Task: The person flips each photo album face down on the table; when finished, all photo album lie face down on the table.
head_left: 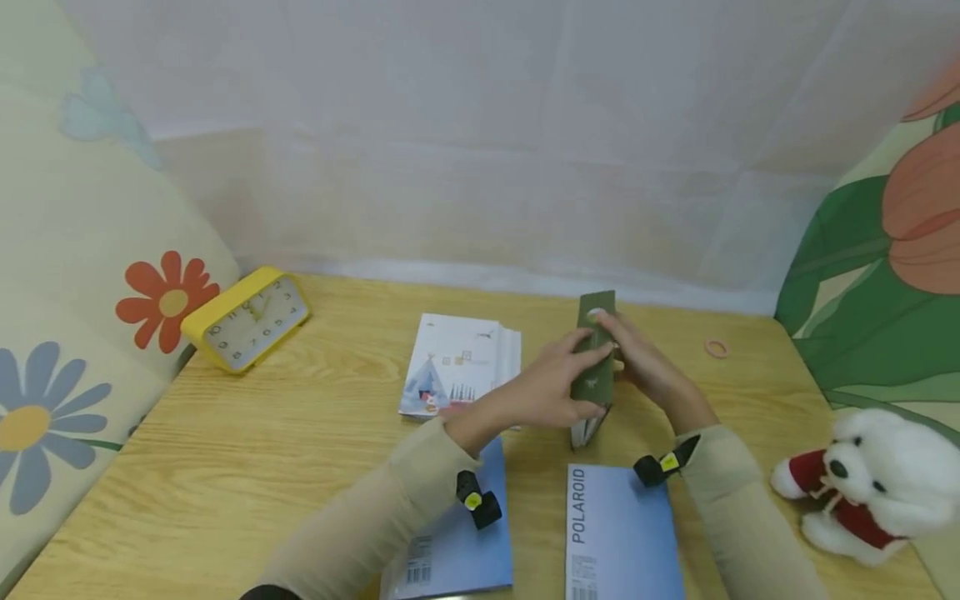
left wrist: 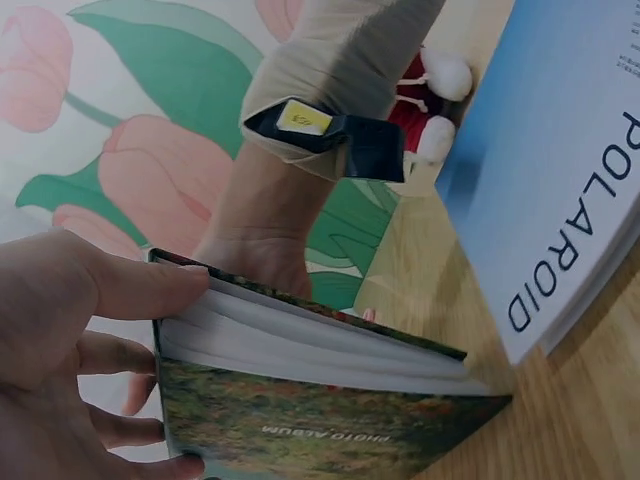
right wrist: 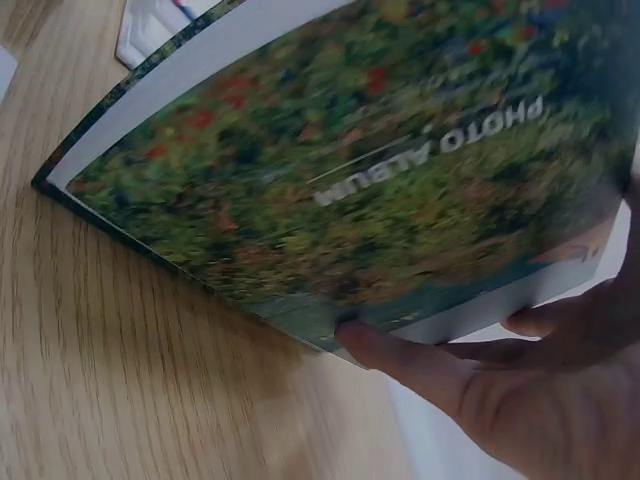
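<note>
A photo album (head_left: 595, 387) with a green spine and a leafy, red-flecked cover stands on edge on the table, its pages slightly fanned. My left hand (head_left: 551, 379) grips it from the left, with the thumb over a cover corner and the fingers along the spine side in the left wrist view. From the right, my right hand (head_left: 645, 358) holds the far part of the album. Its thumb (right wrist: 410, 365) lies on the cover near an edge in the right wrist view. White lettering on the cover (right wrist: 430, 150) reads PHOTO ALBUM.
Left of the album lies a stack of white booklets (head_left: 457, 358). Two blue-and-white Polaroid books (head_left: 626, 533) (head_left: 468, 542) lie in front. A yellow clock (head_left: 247, 321) stands back left, a pink ring (head_left: 717, 348) lies right, and a white plush dog (head_left: 870, 483) sits front right.
</note>
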A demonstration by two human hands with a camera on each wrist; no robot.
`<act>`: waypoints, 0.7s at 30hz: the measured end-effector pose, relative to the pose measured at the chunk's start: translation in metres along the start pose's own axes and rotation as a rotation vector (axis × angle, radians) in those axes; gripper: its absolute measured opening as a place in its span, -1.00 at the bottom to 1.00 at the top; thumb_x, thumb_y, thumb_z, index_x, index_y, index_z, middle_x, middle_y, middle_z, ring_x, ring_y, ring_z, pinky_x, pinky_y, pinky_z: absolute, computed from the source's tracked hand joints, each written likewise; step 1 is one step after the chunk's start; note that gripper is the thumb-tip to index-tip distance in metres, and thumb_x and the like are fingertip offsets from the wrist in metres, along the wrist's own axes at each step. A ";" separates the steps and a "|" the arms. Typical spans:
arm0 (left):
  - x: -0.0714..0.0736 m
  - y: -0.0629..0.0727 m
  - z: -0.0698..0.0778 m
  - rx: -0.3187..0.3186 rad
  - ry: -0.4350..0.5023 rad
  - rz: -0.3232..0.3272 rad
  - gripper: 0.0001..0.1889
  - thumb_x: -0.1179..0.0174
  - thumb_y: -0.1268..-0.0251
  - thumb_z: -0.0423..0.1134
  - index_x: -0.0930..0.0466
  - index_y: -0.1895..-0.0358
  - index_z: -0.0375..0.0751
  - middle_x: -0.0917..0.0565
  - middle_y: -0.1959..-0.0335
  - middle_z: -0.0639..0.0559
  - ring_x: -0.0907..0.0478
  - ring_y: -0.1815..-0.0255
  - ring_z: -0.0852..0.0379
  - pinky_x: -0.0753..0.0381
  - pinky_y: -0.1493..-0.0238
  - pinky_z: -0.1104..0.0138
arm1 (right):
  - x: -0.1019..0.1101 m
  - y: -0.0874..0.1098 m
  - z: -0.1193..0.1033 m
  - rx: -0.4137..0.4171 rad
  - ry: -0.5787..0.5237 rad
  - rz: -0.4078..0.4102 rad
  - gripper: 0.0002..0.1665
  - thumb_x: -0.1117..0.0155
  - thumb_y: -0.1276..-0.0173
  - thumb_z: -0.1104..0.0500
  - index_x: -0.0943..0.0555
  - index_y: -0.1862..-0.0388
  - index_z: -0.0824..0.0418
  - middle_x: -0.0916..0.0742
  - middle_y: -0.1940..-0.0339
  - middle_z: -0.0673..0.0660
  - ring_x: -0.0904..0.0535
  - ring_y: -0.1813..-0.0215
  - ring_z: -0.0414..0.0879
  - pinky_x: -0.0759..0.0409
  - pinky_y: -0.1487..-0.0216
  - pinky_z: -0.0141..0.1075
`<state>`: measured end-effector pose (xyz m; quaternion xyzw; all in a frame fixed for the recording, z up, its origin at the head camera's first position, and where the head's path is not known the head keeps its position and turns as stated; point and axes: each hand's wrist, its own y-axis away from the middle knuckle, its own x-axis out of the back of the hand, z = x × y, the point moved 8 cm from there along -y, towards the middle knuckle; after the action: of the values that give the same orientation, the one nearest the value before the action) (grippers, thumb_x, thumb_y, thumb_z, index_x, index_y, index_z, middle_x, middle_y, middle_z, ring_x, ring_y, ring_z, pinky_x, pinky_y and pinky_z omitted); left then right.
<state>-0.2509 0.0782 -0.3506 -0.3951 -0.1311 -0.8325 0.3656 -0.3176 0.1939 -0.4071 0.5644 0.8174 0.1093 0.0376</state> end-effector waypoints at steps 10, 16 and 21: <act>-0.008 -0.003 0.004 -0.026 -0.083 0.022 -0.23 -0.34 -0.29 -0.09 -0.23 -0.52 -0.16 0.04 -0.60 -0.18 -0.15 -0.42 -0.21 -0.48 -0.17 0.15 | 0.007 0.005 0.001 0.018 0.033 0.039 -0.16 0.06 -0.57 -0.17 -0.03 -0.58 0.28 -0.41 -0.38 0.36 -0.47 -0.21 0.11 -0.54 -0.10 0.03; -0.014 -0.004 0.002 -0.036 -0.042 0.055 -0.14 -0.35 -0.27 -0.07 -0.13 -0.56 -0.17 0.06 -0.60 -0.18 -0.16 -0.42 -0.16 -0.45 -0.22 0.18 | 0.013 0.011 -0.008 0.053 0.166 0.118 -0.21 0.05 -0.58 -0.09 -0.05 -0.58 0.29 -0.41 -0.36 0.41 -0.55 -0.08 0.08 -0.62 0.01 -0.10; -0.013 -0.001 -0.017 0.099 0.130 0.156 0.24 -0.55 -0.01 -0.04 0.22 -0.61 -0.16 0.05 -0.58 -0.22 -0.13 -0.50 -0.12 -0.31 -0.37 0.07 | 0.012 0.013 -0.025 0.101 0.278 0.180 -0.20 -0.01 -0.56 -0.07 -0.03 -0.61 0.22 -0.26 -0.51 0.36 -0.56 -0.13 0.21 -0.66 0.09 -0.18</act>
<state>-0.2559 0.0771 -0.3714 -0.3306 -0.1171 -0.8179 0.4561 -0.3143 0.2064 -0.3791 0.6161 0.7652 0.1481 -0.1142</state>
